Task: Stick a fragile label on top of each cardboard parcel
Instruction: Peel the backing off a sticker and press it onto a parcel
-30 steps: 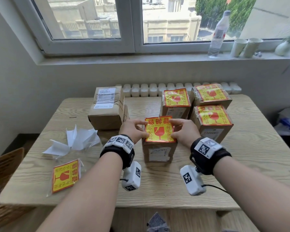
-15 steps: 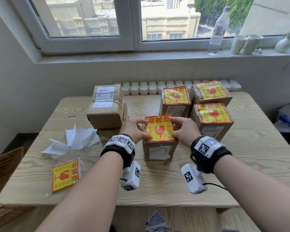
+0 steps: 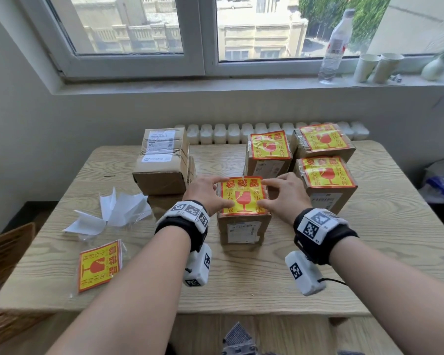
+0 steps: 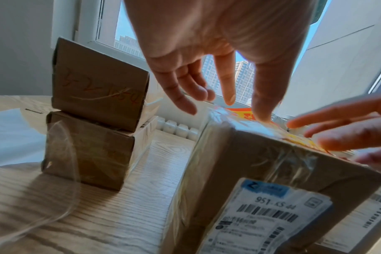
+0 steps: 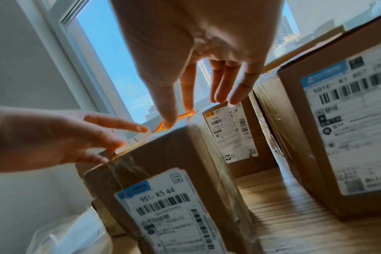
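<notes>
**Label pressing, centre parcel**

I have both hands on the parcel [image 3: 244,226] at the middle of the table [image 3: 369,239]. My left hand [image 3: 207,193] lies with spread, straight fingers, its thumb pressing the left part of the fragile label [image 3: 242,196] on the parcel's top. My right hand [image 3: 282,194] is likewise spread, thumb and forefinger pressing the label's right part. Neither hand pinches anything.

Three labelled parcels [image 3: 326,180] stand to the right and behind. Two unlabelled parcels [image 3: 162,160] are stacked to the left. A spare label [image 3: 99,265] lies near the table's front-left edge, beside discarded backing paper [image 3: 118,213].
</notes>
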Motion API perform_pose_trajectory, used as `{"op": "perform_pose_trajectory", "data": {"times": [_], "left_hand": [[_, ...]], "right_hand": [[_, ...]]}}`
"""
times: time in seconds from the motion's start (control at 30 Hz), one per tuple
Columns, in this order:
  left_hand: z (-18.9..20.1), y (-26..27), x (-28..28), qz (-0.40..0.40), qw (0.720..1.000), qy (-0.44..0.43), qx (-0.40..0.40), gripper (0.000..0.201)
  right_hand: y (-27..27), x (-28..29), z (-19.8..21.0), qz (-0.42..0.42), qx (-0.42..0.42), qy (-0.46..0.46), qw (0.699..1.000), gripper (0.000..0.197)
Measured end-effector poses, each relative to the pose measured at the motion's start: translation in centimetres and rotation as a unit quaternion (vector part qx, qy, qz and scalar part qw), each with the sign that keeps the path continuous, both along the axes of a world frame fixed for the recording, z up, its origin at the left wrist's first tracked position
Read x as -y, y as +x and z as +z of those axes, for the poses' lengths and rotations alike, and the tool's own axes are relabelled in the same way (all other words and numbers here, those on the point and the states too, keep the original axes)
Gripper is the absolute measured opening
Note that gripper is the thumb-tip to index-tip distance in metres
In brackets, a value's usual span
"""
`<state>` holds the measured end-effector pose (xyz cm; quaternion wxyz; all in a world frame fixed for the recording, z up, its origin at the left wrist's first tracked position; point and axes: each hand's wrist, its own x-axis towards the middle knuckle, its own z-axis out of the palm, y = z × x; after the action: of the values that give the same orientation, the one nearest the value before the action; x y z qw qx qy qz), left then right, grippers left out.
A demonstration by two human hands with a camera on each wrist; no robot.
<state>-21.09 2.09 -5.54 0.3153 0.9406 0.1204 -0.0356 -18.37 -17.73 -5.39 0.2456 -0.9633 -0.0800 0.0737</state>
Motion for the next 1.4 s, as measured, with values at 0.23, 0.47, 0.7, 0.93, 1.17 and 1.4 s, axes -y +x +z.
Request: {"op": "perform_pose_trajectory", "data": {"times": [0.23, 0.47, 0.7, 0.93, 1.17, 1.4], "left_hand": [[-0.5, 0.8, 1.2, -0.081, 0.987, 0.088, -0.103, 0.085], [-0.4, 1.2, 1.0, -0.093, 0.988, 0.047, -0.115, 0.089], [-0.9, 1.0, 0.3, -0.058, 0.99, -0.076, -0.106, 0.094], [-0.5, 0.3, 0.3, 0.061, 0.936, -0.282, -0.202, 0.05], [0.9, 2.6, 2.9, 0.075, 0.921, -0.344, -0.166, 0.037], [0.7, 5.6, 5.3, 0.048, 0.944, -0.291, -0.148, 0.034]], "right_hand": [[0.6, -1.6, -0.8, 0.091, -0.081, -0.077, 0.99, 0.078], [1.2, -0.9, -0.8, 0.084, -0.088, -0.048, 0.991, 0.07], [1.1, -0.6, -1.0, 0.039, -0.12, -0.022, 0.992, 0.065], [0.4, -0.2, 0.0, -0.028, -0.066, 0.001, 0.997, 0.049], [1.0, 0.3, 1.6, -0.066, -0.035, 0.032, 0.997, 0.037], [2.4, 1.3, 1.7, -0.077, -0.061, -0.003, 0.995, 0.052]]}}
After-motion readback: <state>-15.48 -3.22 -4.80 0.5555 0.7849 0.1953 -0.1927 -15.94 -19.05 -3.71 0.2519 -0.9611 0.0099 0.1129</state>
